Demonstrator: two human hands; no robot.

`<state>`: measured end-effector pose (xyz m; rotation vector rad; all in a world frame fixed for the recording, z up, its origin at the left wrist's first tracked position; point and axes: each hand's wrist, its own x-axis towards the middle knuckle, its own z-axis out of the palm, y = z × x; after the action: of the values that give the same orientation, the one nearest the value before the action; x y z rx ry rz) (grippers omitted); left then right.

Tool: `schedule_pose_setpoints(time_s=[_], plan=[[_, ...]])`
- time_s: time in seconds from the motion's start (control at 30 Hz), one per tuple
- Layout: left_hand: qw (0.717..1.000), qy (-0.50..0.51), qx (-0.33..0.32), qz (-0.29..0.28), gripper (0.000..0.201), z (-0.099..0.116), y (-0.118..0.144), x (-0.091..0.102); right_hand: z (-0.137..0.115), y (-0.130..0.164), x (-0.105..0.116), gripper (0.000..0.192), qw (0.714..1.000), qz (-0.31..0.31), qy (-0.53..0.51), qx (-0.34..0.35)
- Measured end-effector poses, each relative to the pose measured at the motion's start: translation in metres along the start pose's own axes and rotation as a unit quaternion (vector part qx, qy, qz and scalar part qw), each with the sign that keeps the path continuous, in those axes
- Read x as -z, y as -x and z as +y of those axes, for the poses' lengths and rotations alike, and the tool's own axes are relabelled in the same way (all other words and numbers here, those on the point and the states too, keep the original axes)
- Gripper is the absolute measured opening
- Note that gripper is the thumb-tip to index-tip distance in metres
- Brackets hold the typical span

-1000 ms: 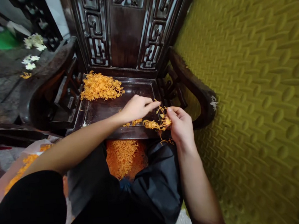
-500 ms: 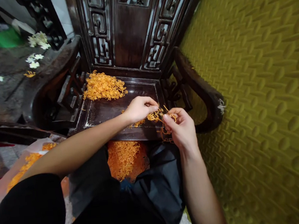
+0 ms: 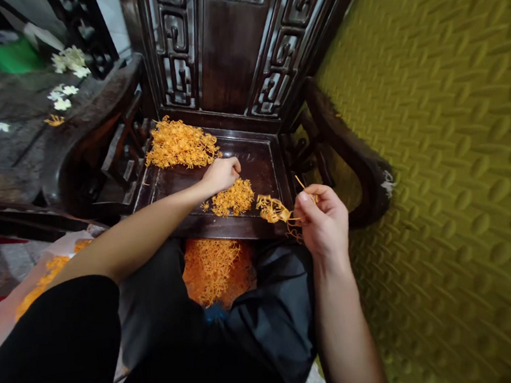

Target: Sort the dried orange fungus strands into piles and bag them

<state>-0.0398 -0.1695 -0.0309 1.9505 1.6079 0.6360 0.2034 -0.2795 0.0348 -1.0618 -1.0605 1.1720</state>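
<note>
My right hand (image 3: pixel 324 214) is closed on a bunch of thin orange stringy pieces (image 3: pixel 273 209), pinched between thumb and fingers. Part of the bunch sticks out to the left over the seat's front edge, and one strand points up. My left hand (image 3: pixel 222 174) hovers at the back of a small orange pile (image 3: pixel 234 198) on the dark wooden chair seat (image 3: pixel 259 163). Its fingers are curled together, and whatever they may hold is hidden. Behind it to the left lies a larger heap of the same orange pieces (image 3: pixel 180 143).
An orange bag of similar pieces (image 3: pixel 213 269) sits between my legs. Left, a dark table (image 3: pixel 9 150) bears white flower-shaped pieces (image 3: pixel 62 97) and a green tape roll (image 3: pixel 10 51). The chair's right armrest (image 3: pixel 361 150) stands beside a yellow textured surface (image 3: pixel 450 134).
My left hand has moved left, away from the bunch at my right hand, to the small pile, which shows more now. My right hand keeps its hold, slightly further right in view.
</note>
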Motion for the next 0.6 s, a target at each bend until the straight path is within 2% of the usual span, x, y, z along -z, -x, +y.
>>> schedule_pose_setpoints(time_s=[0.1,0.2,0.27,0.33,0.37,0.4,0.47,0.5,0.53,0.6], plan=[[0.999,-0.027,-0.031,-0.019,0.020,0.001,0.002,-0.008,-0.002,0.000,-0.001,0.036,1.000,0.001,-0.007,0.000],[0.995,-0.056,-0.082,-0.020,0.024,0.008,0.007,0.004,-0.004,0.000,-0.001,0.037,1.000,0.008,-0.002,-0.006],[0.993,-0.025,-0.110,-0.027,0.025,0.019,0.017,0.016,-0.006,-0.001,0.000,0.037,1.000,0.019,-0.002,-0.011],[0.985,0.054,-0.146,-0.076,0.026,0.035,0.033,0.025,-0.009,-0.001,0.000,0.037,0.999,0.023,-0.020,-0.022],[0.974,0.096,-0.170,-0.115,0.032,0.044,0.042,0.027,-0.010,-0.001,-0.001,0.036,0.999,0.019,-0.032,-0.029],[0.961,0.131,-0.191,-0.149,0.047,0.054,0.051,0.027,-0.011,-0.001,-0.002,0.036,0.998,0.011,-0.043,-0.036],[0.944,0.192,-0.205,-0.172,0.068,0.072,0.064,0.022,-0.011,0.000,-0.006,0.034,0.998,-0.010,-0.048,-0.040],[0.941,0.222,-0.198,-0.160,0.064,0.080,0.068,0.019,-0.010,0.001,-0.008,0.033,0.998,-0.017,-0.040,-0.036],[0.941,0.247,-0.186,-0.136,0.050,0.087,0.069,0.016,-0.009,0.003,-0.010,0.032,0.999,-0.020,-0.025,-0.029],[0.949,0.262,-0.165,-0.062,0.028,0.097,0.065,0.012,-0.004,0.005,-0.015,0.032,1.000,-0.018,0.012,-0.012]])
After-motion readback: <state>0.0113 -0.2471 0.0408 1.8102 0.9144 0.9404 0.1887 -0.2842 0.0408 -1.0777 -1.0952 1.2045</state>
